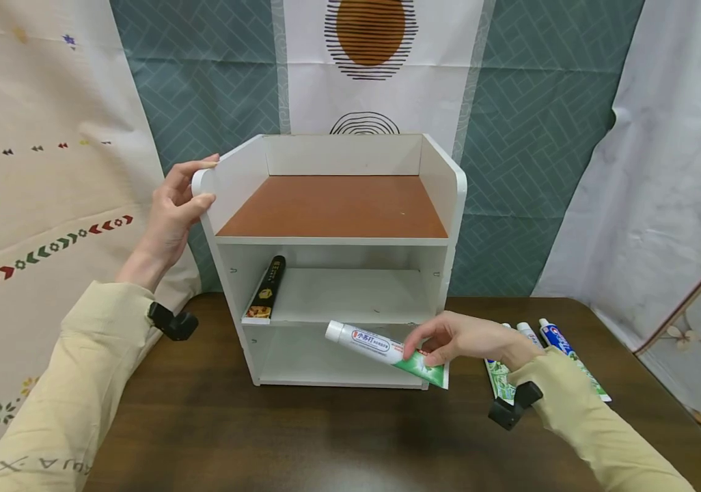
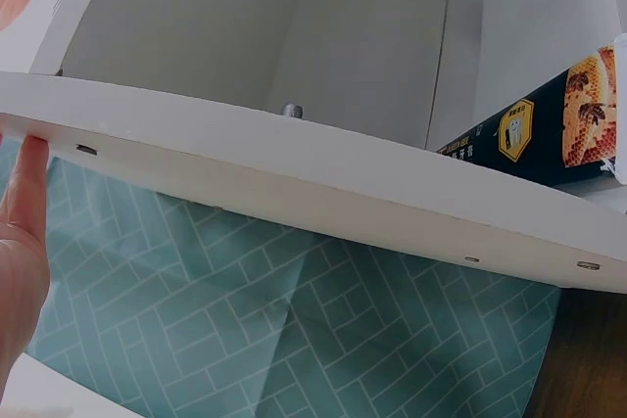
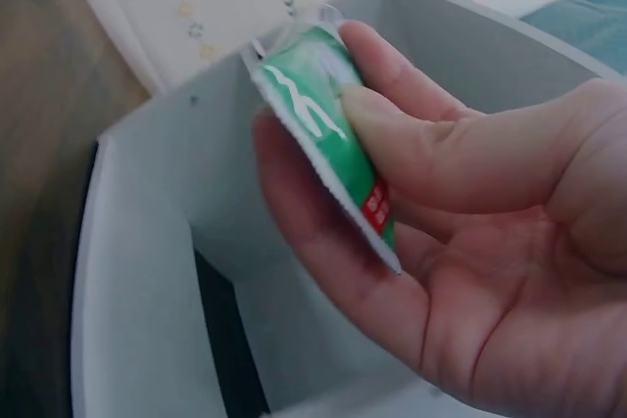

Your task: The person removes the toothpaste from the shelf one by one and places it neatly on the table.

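Note:
My right hand pinches a white and green toothpaste tube near its flat end, in front of the shelf's lower compartment, cap pointing left. The right wrist view shows the tube's green end between thumb and fingers of the hand. With fingers and thumb, my left hand grips the upper left side panel of the white shelf. A black toothpaste tube lies at the left of the middle compartment; the left wrist view shows its honeycomb-printed end.
Several tubes, one of them blue and white, lie on the dark wooden table right of the shelf, partly behind my right wrist. The shelf's brown top lies between raised sides. Patterned cloths hang behind and beside it.

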`<act>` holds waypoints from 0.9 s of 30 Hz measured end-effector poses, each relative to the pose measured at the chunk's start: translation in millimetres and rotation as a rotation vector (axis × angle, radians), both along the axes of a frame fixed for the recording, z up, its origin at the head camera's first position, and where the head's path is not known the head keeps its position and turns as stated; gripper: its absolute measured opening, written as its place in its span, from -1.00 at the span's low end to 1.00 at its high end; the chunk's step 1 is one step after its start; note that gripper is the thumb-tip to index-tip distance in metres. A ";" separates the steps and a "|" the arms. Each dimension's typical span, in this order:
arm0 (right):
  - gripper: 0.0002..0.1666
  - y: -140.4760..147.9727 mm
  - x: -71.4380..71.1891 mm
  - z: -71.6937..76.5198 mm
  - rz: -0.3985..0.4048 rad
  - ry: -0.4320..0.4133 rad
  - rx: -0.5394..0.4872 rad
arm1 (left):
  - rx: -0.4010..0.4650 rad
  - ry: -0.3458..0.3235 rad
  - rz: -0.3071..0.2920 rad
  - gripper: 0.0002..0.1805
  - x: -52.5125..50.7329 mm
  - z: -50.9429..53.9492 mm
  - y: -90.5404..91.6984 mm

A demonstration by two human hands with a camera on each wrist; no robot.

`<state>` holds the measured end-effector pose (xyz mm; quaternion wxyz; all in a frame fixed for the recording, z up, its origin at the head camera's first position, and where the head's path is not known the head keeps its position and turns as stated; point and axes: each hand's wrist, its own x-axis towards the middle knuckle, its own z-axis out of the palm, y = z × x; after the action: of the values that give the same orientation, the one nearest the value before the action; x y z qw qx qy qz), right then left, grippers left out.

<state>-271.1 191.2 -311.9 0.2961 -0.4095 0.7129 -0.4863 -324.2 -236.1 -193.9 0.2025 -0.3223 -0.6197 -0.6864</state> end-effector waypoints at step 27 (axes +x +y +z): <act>-0.66 138.8 3.2 -4.9 0.107 0.049 0.014 | -0.006 0.004 0.002 -0.58 0.1 -1.2 0.2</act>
<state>-267.9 330.0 -316.8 0.3067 -0.4568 0.7004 -0.4547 -324.1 -235.8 -195.0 0.2037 -0.3236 -0.6215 -0.6837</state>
